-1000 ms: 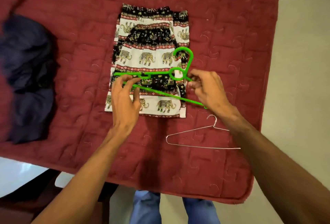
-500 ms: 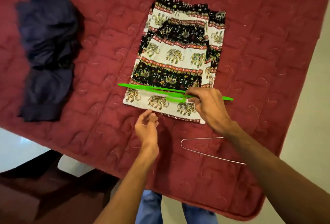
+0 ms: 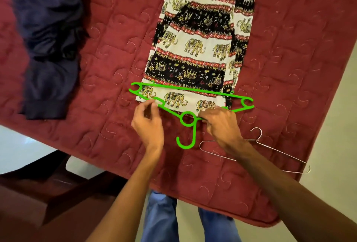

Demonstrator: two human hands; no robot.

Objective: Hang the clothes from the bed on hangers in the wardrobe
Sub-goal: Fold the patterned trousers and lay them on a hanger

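Observation:
Folded elephant-print trousers [image 3: 201, 48] lie flat on the red quilted bed [image 3: 119, 29]. A bright green plastic hanger [image 3: 188, 122] lies across their near hem, with its hook pointing towards me. My right hand [image 3: 222, 124] grips the hanger just right of its ring, over the hem. My left hand [image 3: 148, 124] hovers at the hanger's left arm by the hem corner, fingers loosely curled; whether it pinches the cloth is unclear. A crumpled dark navy garment [image 3: 48, 48] lies at the left of the bed.
A bare metal wire hanger [image 3: 257, 151] lies on the quilt under my right forearm, near the bed's right corner. The bed's near edge runs diagonally; my legs in blue jeans [image 3: 160, 216] stand below it. Dark wooden furniture [image 3: 38, 193] sits at lower left.
The green hanger has been turned over, so its hook now points towards me, and it sits at the trousers' near hem. My left hand moved from the hanger down to the hem corner.

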